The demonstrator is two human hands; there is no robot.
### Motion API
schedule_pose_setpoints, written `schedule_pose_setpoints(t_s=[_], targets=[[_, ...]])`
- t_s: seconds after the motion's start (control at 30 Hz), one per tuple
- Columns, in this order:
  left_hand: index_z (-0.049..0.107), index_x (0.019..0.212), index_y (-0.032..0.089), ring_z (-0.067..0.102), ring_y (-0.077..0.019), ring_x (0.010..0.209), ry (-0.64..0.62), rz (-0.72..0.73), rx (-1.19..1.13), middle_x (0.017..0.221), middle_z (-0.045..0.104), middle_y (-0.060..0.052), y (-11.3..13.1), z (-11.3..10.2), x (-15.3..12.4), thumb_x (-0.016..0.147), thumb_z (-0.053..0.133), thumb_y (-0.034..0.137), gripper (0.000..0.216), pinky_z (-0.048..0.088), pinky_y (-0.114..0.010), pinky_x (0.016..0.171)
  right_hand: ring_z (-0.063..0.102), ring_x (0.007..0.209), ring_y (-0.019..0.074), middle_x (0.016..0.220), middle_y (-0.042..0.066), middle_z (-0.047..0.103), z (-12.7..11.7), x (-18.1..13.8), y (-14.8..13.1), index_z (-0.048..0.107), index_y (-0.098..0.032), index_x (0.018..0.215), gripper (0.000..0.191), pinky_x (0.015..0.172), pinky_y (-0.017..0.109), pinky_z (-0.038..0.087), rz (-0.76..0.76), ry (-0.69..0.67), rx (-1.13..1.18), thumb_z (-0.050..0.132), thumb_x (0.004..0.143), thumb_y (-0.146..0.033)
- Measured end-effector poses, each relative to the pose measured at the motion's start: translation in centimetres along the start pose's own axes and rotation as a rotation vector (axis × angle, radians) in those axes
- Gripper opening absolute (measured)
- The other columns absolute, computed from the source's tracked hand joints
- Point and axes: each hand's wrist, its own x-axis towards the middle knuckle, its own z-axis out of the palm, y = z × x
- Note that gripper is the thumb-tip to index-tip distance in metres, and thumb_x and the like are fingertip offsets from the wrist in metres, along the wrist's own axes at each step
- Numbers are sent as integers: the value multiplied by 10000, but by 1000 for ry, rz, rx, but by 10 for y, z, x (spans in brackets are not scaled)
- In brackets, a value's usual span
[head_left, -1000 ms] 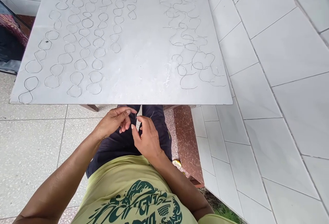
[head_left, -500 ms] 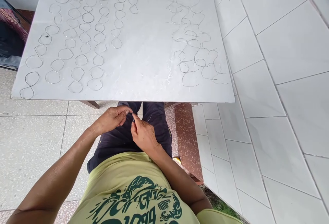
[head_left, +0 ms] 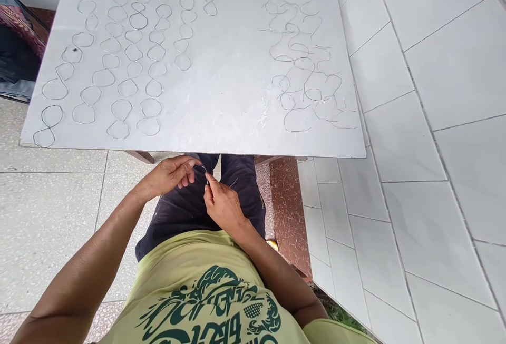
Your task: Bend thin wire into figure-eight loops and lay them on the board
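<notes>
A thin piece of wire (head_left: pixel 205 168) curves between my two hands, just in front of the table's near edge and above my lap. My left hand (head_left: pixel 172 174) pinches one end between thumb and forefinger. My right hand (head_left: pixel 225 204) is closed round the wire a little farther along, and a loose end sticks out past its knuckles. On the table, rows of figure-eight wire loops (head_left: pixel 153 117) lie to the left. Bent, S-shaped wire pieces (head_left: pixel 296 129) lie in an overlapping spread to the right.
The white tabletop (head_left: pixel 221 107) spans the space ahead, its front edge close to my hands. A tiled wall (head_left: pixel 415 217) runs along the right side. Dark bag-like items (head_left: pixel 18 54) sit beyond the table's left side. A wooden table leg (head_left: pixel 139 157) shows underneath.
My left hand has moved slightly up and away from my right, so more curved wire shows between them. The view has shifted a little; the wires on the table lie as before.
</notes>
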Motion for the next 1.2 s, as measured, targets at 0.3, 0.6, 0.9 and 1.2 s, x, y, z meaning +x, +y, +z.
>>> schedule_pose_setpoints(t_s=[0.3, 0.6, 0.9, 1.2], targets=[[698, 1192, 219, 669, -186, 676, 146, 39, 351, 788, 715, -29, 2, 9, -15, 996, 539, 420, 323, 513, -282, 665, 751, 1031, 257, 1206, 173, 761, 1, -1, 3, 564, -108, 1428, 433, 951, 365, 566, 31, 24, 31, 401, 1046, -229], [623, 1214, 140, 675, -204, 663, 330, 97, 680, 870, 742, -92, -12, 38, -13, 956, 440, 158, 317, 486, -310, 662, 764, 923, 269, 1100, 178, 780, 9, 1, -1, 571, -61, 1415, 439, 882, 368, 585, 56, -15, 6, 430, 1029, -214], [650, 1170, 158, 754, -245, 778, 476, -67, -204, 990, 771, -132, -10, 45, -9, 982, 536, 606, 499, 618, -376, 707, 770, 936, 254, 1080, 158, 788, 5, -2, 6, 565, -92, 1405, 413, 878, 357, 590, 54, 84, 63, 420, 1044, -228], [772, 973, 131, 743, -208, 667, 323, -94, -404, 791, 779, -79, 2, 39, -7, 840, 787, 480, 373, 635, -359, 696, 741, 1025, 259, 1138, 169, 763, 0, -9, -4, 491, -99, 1476, 447, 938, 394, 591, -49, 120, 123, 450, 1073, -288]])
